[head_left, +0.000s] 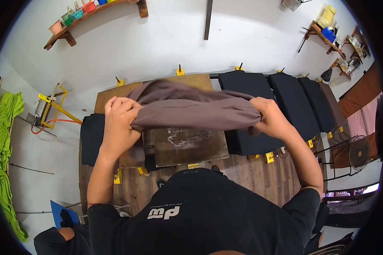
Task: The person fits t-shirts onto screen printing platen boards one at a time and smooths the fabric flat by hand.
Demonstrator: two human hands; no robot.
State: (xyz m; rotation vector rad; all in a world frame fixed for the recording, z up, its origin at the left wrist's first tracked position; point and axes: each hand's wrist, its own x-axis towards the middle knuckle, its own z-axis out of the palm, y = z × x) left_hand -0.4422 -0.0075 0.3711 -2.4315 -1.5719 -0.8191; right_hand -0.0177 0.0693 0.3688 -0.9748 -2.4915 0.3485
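A brown cloth (191, 114) is stretched in the air between my two hands, gathered at both ends and blurred along its far edge. My left hand (122, 117) grips its left end with the fingers curled in. At the other end, my right hand (270, 118) is closed round the bunched fabric. Below the cloth lies a bare wooden board (191, 148) with whitish marks on its surface; the cloth hides its far part.
Boards covered in black cloth (291, 106) run along the right, with yellow clamps (269, 157) at their ends. Another black-covered board (92, 138) lies left. Green cloths (3, 140) hang far left. Shelves (89, 16) line the wall. Someone's dark sleeve (51, 242) shows lower left.
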